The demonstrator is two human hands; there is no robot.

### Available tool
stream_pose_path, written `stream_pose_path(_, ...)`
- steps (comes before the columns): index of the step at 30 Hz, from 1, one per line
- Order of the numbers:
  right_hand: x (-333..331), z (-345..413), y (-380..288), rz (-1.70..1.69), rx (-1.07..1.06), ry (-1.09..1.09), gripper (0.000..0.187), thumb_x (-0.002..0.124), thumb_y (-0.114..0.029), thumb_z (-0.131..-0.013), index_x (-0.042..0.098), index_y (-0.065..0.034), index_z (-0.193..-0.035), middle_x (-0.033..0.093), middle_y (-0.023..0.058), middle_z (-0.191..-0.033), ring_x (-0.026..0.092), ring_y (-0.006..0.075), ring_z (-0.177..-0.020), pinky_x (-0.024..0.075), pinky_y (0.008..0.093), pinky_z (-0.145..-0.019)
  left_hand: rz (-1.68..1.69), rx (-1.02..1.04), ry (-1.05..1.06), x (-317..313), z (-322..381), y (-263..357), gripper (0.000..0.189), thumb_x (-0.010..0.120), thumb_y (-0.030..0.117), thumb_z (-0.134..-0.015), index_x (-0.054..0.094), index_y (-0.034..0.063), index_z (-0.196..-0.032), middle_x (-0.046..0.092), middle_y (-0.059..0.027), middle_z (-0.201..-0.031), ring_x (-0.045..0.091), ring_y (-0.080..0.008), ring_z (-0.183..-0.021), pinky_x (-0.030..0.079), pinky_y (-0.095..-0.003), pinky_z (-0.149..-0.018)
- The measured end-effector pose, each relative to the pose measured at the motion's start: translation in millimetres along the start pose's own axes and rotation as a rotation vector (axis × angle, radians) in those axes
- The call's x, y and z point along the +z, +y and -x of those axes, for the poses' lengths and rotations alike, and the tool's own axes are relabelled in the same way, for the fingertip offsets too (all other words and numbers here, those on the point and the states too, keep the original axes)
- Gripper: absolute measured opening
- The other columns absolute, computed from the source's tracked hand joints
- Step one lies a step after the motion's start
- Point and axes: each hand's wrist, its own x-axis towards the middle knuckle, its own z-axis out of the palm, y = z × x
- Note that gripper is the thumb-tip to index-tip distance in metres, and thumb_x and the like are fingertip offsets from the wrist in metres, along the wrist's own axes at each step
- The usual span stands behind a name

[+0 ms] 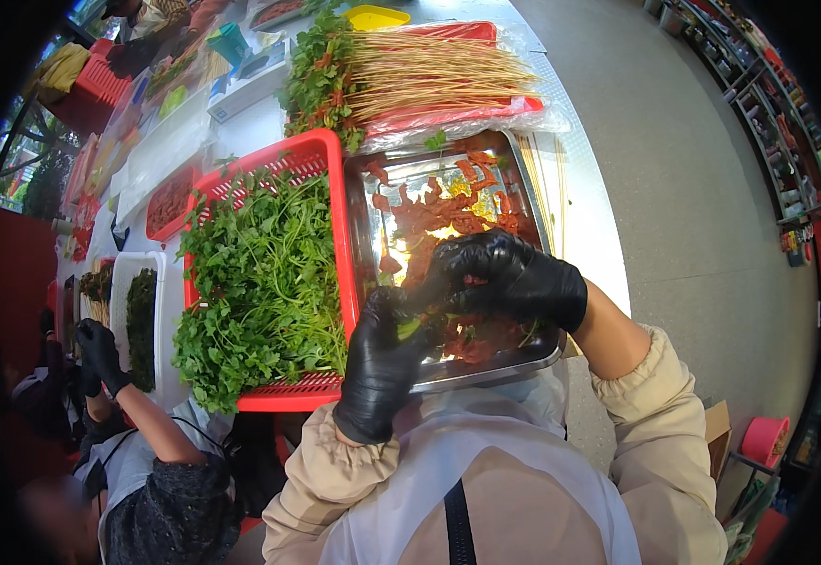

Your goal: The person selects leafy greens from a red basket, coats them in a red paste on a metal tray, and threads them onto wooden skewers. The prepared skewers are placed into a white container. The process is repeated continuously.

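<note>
Both my hands wear black gloves and meet over a steel tray [549, 282] of sliced red marinated meat [446, 212]. My left hand [386, 360] has its fingers curled around a bit of green cilantro [408, 328] at the tray's near left part. My right hand [513, 279] is bent inward with its fingertips close to the left ones; what it pinches is hidden and blurred. Left of the tray, a red plastic basket [345, 268] is heaped with cilantro [262, 275]. Loose bamboo skewers [548, 183] lie along the tray's right side.
Beyond the tray, finished skewers [446, 74] with cilantro and meat lie on a plastic-wrapped red tray [453, 32]. A white basket [163, 318] and a small red meat basket [170, 205] stand left. A co-worker's gloved hands [103, 353] are at far left. Shelves [763, 106] stand across the floor at right.
</note>
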Motion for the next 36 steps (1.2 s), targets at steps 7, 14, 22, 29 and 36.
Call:
stream_pose_path(7, 24, 5, -10, 0.807, -0.312, 0.084, 0.027, 0.058, -0.009, -0.071, 0.059, -0.0071, -0.098, 0.054, 0.0117, -0.091, 0.054, 0.0249, -0.079, 0.0443, 0.0323, -0.063, 0.007, -0.267, -0.046, -8, -3, 19, 0.019, 0.053, -0.005, -0.078, 0.059, 0.0001, -0.096, 0.06, -0.0058, -0.087, 0.056, -0.0125, -0.079, 0.046, -0.0244, -0.07)
stream_pose_path(14, 32, 17, -5, 1.122, -0.479, 0.201, 0.031, 0.065, -0.013, -0.068, 0.061, -0.0073, -0.098, 0.053, 0.0087, -0.09, 0.055, 0.0233, -0.079, 0.0453, 0.0304, -0.063, 0.164, -0.181, -0.11, -23, -2, 12, 0.015, 0.052, 0.0, -0.081, 0.059, -0.0009, -0.095, 0.06, -0.0049, -0.086, 0.055, -0.0101, -0.076, 0.046, -0.0225, -0.066)
stream_pose_path(22, 27, 20, -10, 1.043, -0.471, 0.159, 0.022, 0.065, -0.022, -0.07, 0.058, -0.0053, -0.082, 0.048, 0.0061, -0.071, 0.048, 0.0206, -0.064, 0.0411, 0.031, -0.053, 0.345, -0.303, -0.011, -16, 2, 10, 0.017, 0.052, 0.006, -0.083, 0.057, 0.0013, -0.099, 0.059, -0.0026, -0.083, 0.054, -0.0078, -0.072, 0.044, -0.0177, -0.061)
stream_pose_path(29, 28, 15, -17, 1.05, -0.43, 0.128, 0.022, 0.062, -0.025, -0.068, 0.055, -0.0058, -0.075, 0.044, 0.0051, -0.066, 0.048, 0.0197, -0.062, 0.04, 0.0303, -0.054, 0.346, -0.332, -0.003, -14, -1, 12, 0.016, 0.054, 0.009, -0.083, 0.058, 0.0039, -0.098, 0.058, -0.0001, -0.082, 0.052, -0.0051, -0.066, 0.041, -0.0161, -0.056)
stream_pose_path(36, 23, 13, -16, 1.035, -0.322, -0.006, 0.026, 0.066, -0.011, -0.065, 0.061, -0.0103, -0.091, 0.052, 0.0033, -0.072, 0.049, 0.0187, -0.059, 0.0401, 0.0296, -0.053, 0.444, -0.426, 0.062, -8, 0, 22, 0.016, 0.057, 0.012, -0.083, 0.059, 0.0044, -0.097, 0.058, -0.0004, -0.084, 0.051, -0.005, -0.067, 0.041, -0.0163, -0.057)
